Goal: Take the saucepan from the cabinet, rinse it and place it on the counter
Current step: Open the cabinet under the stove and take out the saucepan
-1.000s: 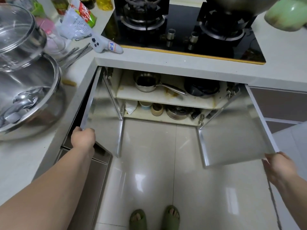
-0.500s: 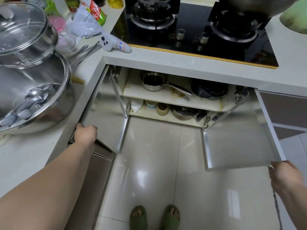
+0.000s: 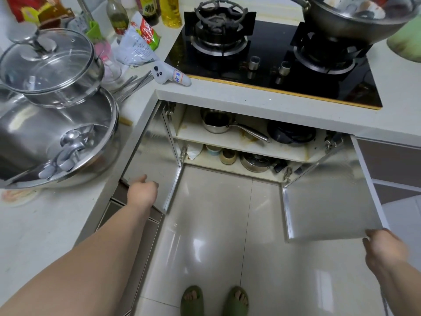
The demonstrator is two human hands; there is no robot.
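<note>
Well beyond both door-level hands, saucepan (image 3: 217,123) sits on cabinet's upper shelf (image 3: 227,142).

Both bare arms reach forward and down toward the cabinet (image 3: 246,142). The left hand (image 3: 142,193) is at the outer edge of its left door, fingers loosely curled, the grip not clearly closed. The right hand (image 3: 385,247) sits at the outer corner of its right door, fingers hooked over that edge. Two feet in green slippers (image 3: 214,301) stand below.
</note>
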